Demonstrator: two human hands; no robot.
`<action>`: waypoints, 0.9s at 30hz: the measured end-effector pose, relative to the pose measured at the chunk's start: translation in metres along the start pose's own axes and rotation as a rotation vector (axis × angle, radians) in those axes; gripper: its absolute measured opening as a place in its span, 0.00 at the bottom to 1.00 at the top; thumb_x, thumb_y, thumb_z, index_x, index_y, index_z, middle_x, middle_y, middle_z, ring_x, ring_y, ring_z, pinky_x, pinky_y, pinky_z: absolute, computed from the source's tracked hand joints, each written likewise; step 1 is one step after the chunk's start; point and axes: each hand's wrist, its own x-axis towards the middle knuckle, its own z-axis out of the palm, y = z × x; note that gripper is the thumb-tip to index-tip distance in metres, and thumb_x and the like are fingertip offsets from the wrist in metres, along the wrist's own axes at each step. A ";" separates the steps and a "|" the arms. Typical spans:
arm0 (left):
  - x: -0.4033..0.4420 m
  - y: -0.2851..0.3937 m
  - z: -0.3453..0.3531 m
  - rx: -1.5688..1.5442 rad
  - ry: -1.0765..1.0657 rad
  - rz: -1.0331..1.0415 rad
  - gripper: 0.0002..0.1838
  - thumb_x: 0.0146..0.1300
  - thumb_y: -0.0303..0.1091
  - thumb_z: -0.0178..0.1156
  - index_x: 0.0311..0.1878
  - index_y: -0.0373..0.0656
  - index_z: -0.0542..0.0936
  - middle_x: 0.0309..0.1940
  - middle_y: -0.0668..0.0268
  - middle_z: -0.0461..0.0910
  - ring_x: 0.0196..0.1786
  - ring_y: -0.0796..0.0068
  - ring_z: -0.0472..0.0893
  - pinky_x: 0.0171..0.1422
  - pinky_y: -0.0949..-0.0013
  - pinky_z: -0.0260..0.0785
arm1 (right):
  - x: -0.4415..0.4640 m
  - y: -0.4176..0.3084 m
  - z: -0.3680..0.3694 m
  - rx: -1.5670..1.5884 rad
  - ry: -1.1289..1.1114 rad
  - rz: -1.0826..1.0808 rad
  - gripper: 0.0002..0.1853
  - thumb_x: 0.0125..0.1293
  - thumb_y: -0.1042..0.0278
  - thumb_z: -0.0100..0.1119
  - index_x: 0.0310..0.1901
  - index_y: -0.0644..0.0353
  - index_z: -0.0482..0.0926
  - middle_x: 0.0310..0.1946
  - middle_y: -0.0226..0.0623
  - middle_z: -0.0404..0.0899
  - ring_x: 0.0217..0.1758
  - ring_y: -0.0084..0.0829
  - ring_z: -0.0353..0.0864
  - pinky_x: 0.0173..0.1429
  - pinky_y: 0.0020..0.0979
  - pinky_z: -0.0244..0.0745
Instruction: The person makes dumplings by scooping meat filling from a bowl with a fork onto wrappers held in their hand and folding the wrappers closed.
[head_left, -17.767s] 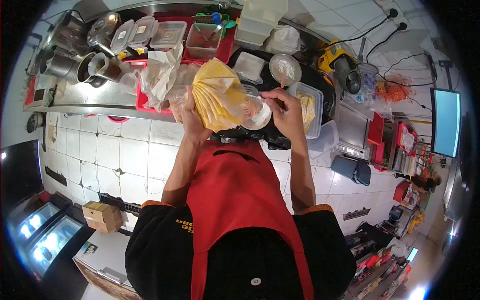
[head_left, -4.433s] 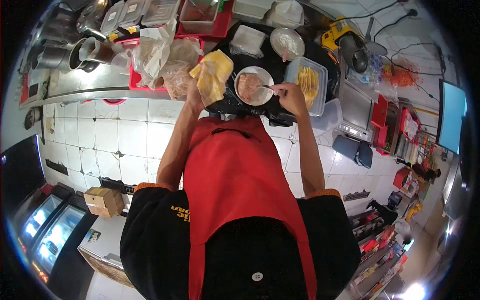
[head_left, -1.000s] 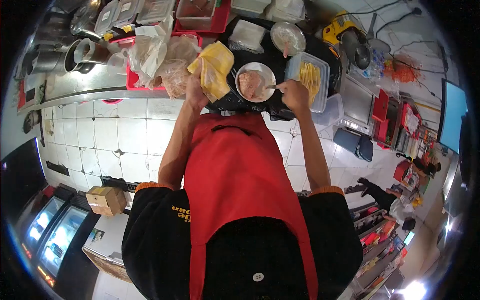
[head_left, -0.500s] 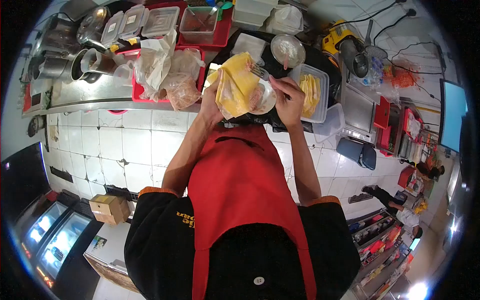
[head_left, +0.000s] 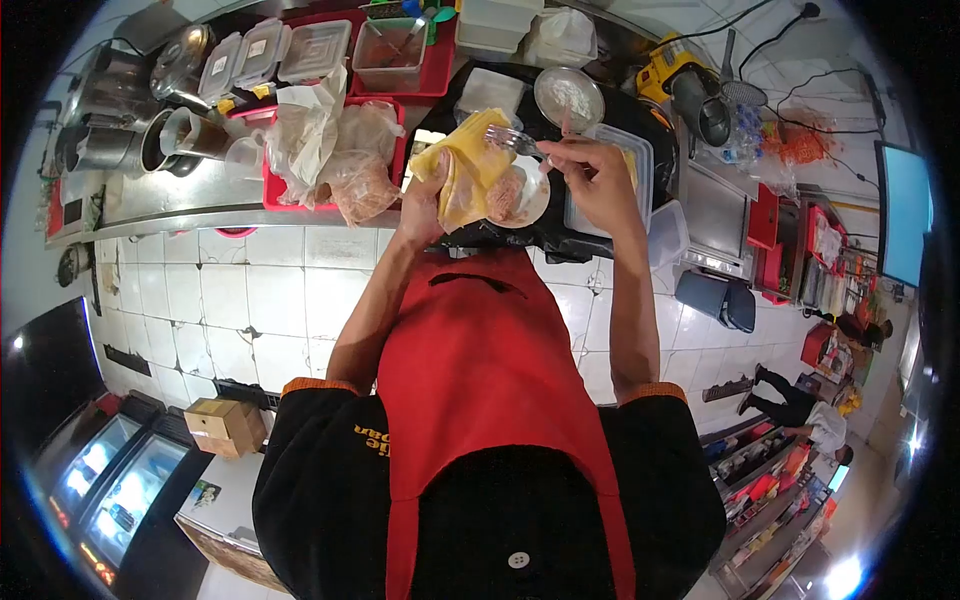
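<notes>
My left hand (head_left: 426, 205) grips a thin, floppy yellow wrapper sheet (head_left: 464, 178) that hangs in folds. In my right hand (head_left: 592, 178) is a metal fork (head_left: 513, 140), its tines over the sheet's upper right part. Just right of the sheet, a white plate (head_left: 532, 210) bears a lump of pinkish minced filling (head_left: 507, 192). Beyond my right hand stands a metal bowl (head_left: 590, 84) of white powder with a pinkish handle in it. My right forearm partly covers a clear container (head_left: 640, 190); a little yellow shows inside.
A red tray (head_left: 268, 160) with plastic bags lies to the left. Lidded containers (head_left: 316, 50) and a red tray (head_left: 445, 75) line the back. Metal pots (head_left: 105, 135) stand far left. A yellow appliance (head_left: 672, 62) is at right. Another person (head_left: 825, 425) is far off at right.
My right hand has moved over the container, covering most of its yellow sheets. The fork has shifted slightly left over the wrapper. My left hand keeps its hold.
</notes>
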 end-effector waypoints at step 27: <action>0.011 -0.012 -0.006 -0.247 -0.014 -0.086 0.24 0.78 0.47 0.45 0.65 0.39 0.69 0.55 0.56 0.78 0.53 0.63 0.83 0.59 0.58 0.78 | -0.011 -0.009 0.071 -0.003 -0.027 -0.222 0.14 0.56 0.75 0.72 0.44 0.65 0.84 0.42 0.33 0.83 0.34 0.23 0.78 0.39 0.22 0.72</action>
